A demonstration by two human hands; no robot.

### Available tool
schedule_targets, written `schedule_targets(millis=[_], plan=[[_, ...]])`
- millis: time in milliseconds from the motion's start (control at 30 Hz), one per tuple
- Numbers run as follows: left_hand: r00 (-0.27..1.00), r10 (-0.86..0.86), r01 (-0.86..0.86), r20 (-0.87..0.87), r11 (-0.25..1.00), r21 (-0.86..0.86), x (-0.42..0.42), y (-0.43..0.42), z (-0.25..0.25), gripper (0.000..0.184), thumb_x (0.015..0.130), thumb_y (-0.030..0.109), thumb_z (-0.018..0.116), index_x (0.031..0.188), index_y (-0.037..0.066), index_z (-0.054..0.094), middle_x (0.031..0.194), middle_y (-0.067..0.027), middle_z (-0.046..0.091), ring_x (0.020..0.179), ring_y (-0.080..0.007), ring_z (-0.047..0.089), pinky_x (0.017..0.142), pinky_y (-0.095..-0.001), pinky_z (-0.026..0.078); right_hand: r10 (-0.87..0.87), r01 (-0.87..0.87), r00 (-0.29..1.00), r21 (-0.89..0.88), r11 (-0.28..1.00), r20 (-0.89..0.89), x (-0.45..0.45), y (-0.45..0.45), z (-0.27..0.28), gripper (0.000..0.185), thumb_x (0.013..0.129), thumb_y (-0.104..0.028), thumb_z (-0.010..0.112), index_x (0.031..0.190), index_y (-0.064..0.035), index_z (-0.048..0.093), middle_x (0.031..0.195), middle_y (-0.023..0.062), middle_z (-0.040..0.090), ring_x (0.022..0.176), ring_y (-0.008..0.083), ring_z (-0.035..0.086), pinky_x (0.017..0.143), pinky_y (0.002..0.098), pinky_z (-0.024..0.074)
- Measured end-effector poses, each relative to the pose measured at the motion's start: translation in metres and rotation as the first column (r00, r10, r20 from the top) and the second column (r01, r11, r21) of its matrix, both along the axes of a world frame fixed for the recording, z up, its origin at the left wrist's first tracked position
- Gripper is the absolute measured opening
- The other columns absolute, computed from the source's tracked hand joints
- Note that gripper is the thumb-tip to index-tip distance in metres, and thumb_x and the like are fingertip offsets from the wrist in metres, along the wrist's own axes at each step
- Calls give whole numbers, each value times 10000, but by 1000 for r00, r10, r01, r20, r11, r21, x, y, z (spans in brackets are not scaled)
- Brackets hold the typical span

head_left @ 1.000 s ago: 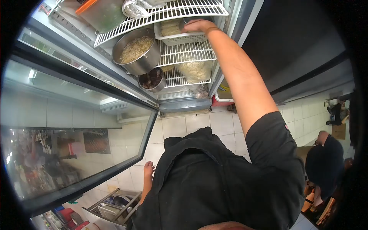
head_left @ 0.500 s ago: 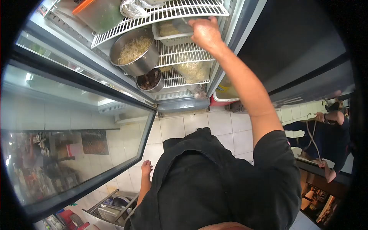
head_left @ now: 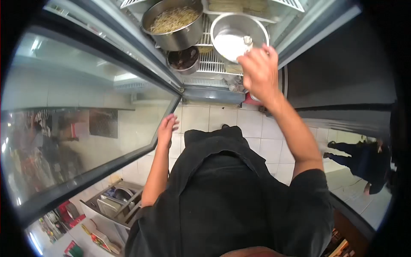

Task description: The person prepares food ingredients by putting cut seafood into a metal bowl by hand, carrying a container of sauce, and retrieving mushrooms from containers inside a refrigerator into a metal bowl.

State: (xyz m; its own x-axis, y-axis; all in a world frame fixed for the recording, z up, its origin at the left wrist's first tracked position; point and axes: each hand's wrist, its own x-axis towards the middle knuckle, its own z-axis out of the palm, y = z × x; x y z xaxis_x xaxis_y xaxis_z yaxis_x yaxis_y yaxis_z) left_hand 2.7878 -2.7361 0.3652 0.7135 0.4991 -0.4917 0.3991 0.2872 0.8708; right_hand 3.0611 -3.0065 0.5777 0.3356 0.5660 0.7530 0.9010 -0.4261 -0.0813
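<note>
My right hand point(head_left: 260, 70) grips the near rim of a round metal bowl point(head_left: 222, 45), which is tilted so its inside shows, with a small pale lump in it. The bowl is in front of the fridge shelves point(head_left: 207, 64). To its left stand a large steel pot point(head_left: 182, 36) of pale sprouts and a smaller pot point(head_left: 197, 66) with dark contents. A tray of pale strips point(head_left: 231, 6) lies behind the bowl. My left hand point(head_left: 167, 127) is raised beside the glass door, fingers apart, holding nothing.
The open glass door point(head_left: 141, 103) slants along the left. A dark panel point(head_left: 338, 73) is on the right. At lower left a metal rack point(head_left: 113, 201) holds dishes. Another person point(head_left: 359, 160) is at the far right. Floor tiles point(head_left: 222, 118) show below the fridge.
My right hand has come out of the shelf with the metal bowl, now in full view. My left hand has risen beside the door, and the view has shifted.
</note>
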Motion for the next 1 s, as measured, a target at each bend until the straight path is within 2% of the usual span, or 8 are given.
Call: schedule_targets(millis=[200,333,433,567,667,867,900,1000], plan=[[894,-74,122,441,989,-79,60,-38,113,406,990,227,572,1329,19,490,1343,-174,552,1186,-272,580,951,-417,499,175,-180,976,-24,983,-133,-71,5,-58,311,611,31,664,890,-106,678,851,12,597,936,213,616,1025,514,307],[825,-111,221,555,966,-136,61,-51,132,679,930,361,656,1440,40,344,1436,-156,418,1291,-288,468,978,-450,486,253,-257,956,-10,966,-148,-93,10,-75,300,623,-6,680,898,-126,690,856,7,616,955,211,615,1050,513,277],[837,-77,225,542,951,-211,60,-52,124,888,860,303,751,1511,61,198,1472,-178,327,1272,-282,467,970,-436,491,288,-294,942,-12,956,-170,-95,10,-83,283,636,-22,679,901,-121,692,883,19,620,978,234,611,1039,502,309],[883,-63,205,466,943,-261,55,-51,105,947,830,302,771,1531,99,168,1388,-179,425,1230,-238,491,935,-406,467,348,-364,908,-27,931,-233,-102,12,-90,304,650,-11,675,934,-119,692,912,25,620,996,252,603,1013,502,347],[907,-17,134,421,959,-249,48,-52,99,930,831,269,756,1533,102,169,1320,-165,475,1180,-223,524,906,-377,472,363,-394,894,-75,916,-262,-107,15,-100,357,655,-21,717,1002,-103,692,983,63,627,1047,282,601,995,511,385],[915,97,-14,392,977,-211,31,-43,69,888,833,182,725,1529,86,181,1251,-160,500,1106,-212,556,903,-352,475,375,-347,763,156,925,-527,-94,14,-87,447,651,-33,781,1086,-47,678,1178,163,608,1126,375,583,941,462,482],[913,110,-27,393,977,-212,28,-41,68,886,833,172,722,1527,79,181,1255,-163,499,1113,-217,553,915,-355,472,308,-281,756,139,950,-577,-96,14,-82,421,677,32,722,1090,-34,673,1158,162,629,1089,364,607,925,433,500],[904,128,-47,409,978,-202,21,-39,67,879,832,145,716,1524,59,181,1271,-175,494,1137,-232,542,956,-363,459,431,-452,751,87,888,-500,-95,37,-79,410,697,81,673,1093,-25,671,1100,156,651,1045,345,630,922,417,509]])
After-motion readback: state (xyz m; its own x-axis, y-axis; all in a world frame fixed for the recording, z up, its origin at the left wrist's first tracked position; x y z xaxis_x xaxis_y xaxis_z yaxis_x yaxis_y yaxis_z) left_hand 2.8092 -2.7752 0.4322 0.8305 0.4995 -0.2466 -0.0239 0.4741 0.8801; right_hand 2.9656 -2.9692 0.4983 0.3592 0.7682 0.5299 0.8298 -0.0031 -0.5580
